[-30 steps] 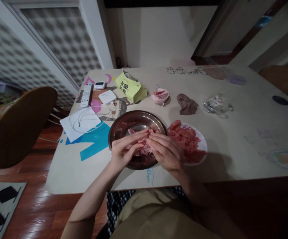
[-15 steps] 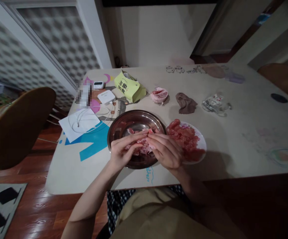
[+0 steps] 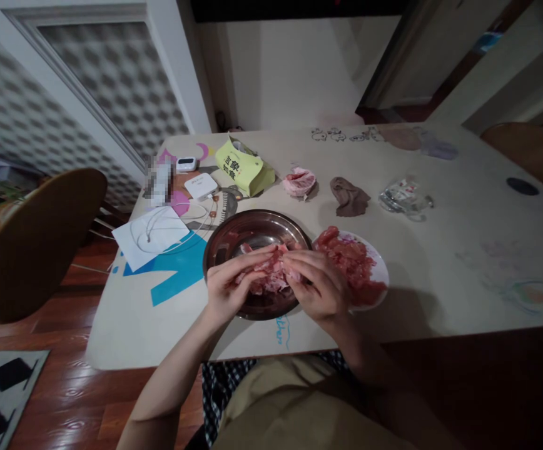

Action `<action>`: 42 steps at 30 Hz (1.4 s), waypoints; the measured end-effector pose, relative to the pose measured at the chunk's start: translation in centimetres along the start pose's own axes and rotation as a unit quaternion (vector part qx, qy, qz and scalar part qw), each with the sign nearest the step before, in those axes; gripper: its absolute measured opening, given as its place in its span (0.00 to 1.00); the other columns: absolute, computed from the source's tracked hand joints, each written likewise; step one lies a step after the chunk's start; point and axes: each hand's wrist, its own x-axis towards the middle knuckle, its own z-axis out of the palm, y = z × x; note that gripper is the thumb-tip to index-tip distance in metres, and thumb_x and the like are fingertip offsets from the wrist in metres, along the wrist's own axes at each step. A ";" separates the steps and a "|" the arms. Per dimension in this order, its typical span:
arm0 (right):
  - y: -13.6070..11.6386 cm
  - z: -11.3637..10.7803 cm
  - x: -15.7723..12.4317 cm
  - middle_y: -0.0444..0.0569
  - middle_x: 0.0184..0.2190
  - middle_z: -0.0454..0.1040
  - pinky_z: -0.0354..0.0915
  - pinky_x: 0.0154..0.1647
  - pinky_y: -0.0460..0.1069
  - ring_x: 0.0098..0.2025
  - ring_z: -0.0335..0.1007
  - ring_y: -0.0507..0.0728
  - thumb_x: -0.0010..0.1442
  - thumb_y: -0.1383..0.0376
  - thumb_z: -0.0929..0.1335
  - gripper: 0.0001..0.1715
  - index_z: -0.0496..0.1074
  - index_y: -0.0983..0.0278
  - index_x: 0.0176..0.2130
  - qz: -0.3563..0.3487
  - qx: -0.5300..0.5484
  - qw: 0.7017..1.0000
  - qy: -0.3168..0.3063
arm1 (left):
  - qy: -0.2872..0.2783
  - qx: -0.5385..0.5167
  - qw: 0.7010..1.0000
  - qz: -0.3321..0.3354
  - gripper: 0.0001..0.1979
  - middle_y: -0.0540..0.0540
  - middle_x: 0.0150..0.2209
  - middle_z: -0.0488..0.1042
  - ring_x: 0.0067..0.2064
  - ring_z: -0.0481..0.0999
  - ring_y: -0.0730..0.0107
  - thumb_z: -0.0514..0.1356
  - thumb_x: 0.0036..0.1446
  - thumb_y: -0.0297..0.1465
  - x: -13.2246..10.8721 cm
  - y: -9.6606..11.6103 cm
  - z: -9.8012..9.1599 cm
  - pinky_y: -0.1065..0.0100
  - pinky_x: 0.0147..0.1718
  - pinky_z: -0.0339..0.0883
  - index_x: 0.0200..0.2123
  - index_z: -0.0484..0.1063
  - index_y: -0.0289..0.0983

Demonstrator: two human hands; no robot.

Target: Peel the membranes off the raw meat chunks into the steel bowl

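Observation:
Both hands meet over a round metal bowl near the table's front edge. My left hand and my right hand are closed around a pink fleshy piece of fruit, fingertips pinching it from each side above the bowl. Just right of the bowl, touching it, a white plate carries a heap of red-pink peeled fruit flesh. Farther back lies a pink-white lump of peel.
On the beige table: a yellow-green paper bag, brown cloth, crumpled clear wrapper, white paper with earphone cable, small white boxes, a dark round disc. A brown chair stands at the left.
The hands stay over the bowl, working the fruit piece; the fingers have curled a little tighter around it. The view has shifted slightly downward.

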 end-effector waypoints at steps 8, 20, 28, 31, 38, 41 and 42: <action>-0.1 0.7 0.3 0.52 0.45 0.83 0.80 0.54 0.52 0.49 0.81 0.57 0.61 0.75 0.73 0.31 0.69 0.65 0.62 -0.065 -0.033 0.997 0.020 | 0.016 -0.020 0.998 -0.060 0.13 0.38 0.52 0.81 0.55 0.82 0.57 0.67 0.61 0.27 -0.1 0.0 0.0 0.62 0.55 0.78 0.50 0.79 0.36; 0.0 0.8 -0.5 0.50 0.44 0.83 0.79 0.53 0.52 0.48 0.81 0.56 0.65 0.75 0.70 0.23 0.74 0.64 0.57 -0.020 -0.023 0.999 -0.010 | 0.047 0.024 0.996 -0.074 0.10 0.43 0.43 0.85 0.42 0.87 0.66 0.71 0.57 0.30 0.1 0.0 0.1 0.72 0.41 0.81 0.43 0.81 0.36; 0.4 0.4 -0.5 0.48 0.41 0.84 0.79 0.51 0.50 0.47 0.82 0.56 0.67 0.70 0.70 0.13 0.76 0.60 0.50 0.042 -0.069 0.997 0.009 | 0.039 0.025 0.997 -0.063 0.08 0.45 0.42 0.85 0.45 0.86 0.65 0.70 0.57 0.27 0.1 0.0 -0.1 0.69 0.46 0.81 0.42 0.81 0.37; 0.8 0.3 -0.4 0.50 0.41 0.83 0.79 0.54 0.52 0.48 0.81 0.57 0.66 0.73 0.69 0.16 0.76 0.62 0.52 0.011 -0.072 0.997 0.010 | 0.050 0.024 0.997 -0.059 0.08 0.44 0.43 0.85 0.46 0.86 0.64 0.70 0.58 0.26 0.2 -0.2 -0.2 0.69 0.47 0.80 0.42 0.81 0.37; 0.7 1.2 0.2 0.49 0.39 0.80 0.78 0.52 0.54 0.45 0.78 0.56 0.64 0.77 0.70 0.18 0.79 0.61 0.50 0.012 -0.100 0.995 0.000 | 0.101 -0.030 0.991 -0.080 0.13 0.43 0.49 0.83 0.52 0.84 0.63 0.68 0.60 0.25 0.4 -0.4 0.1 0.69 0.50 0.79 0.48 0.78 0.38; 0.7 1.6 0.1 0.49 0.35 0.77 0.78 0.52 0.54 0.42 0.77 0.56 0.65 0.75 0.69 0.17 0.79 0.61 0.51 0.032 -0.097 0.994 -0.030 | 0.112 -0.050 0.987 -0.103 0.19 0.42 0.50 0.83 0.51 0.84 0.62 0.68 0.60 0.26 0.5 -0.4 0.3 0.66 0.49 0.81 0.55 0.74 0.39; 0.7 1.7 0.0 0.49 0.34 0.76 0.77 0.52 0.54 0.42 0.77 0.56 0.65 0.75 0.68 0.18 0.79 0.61 0.51 0.035 -0.089 0.995 -0.038 | 0.114 -0.056 0.986 -0.104 0.21 0.42 0.51 0.82 0.50 0.84 0.63 0.68 0.61 0.27 0.5 -0.4 0.4 0.66 0.50 0.81 0.57 0.72 0.39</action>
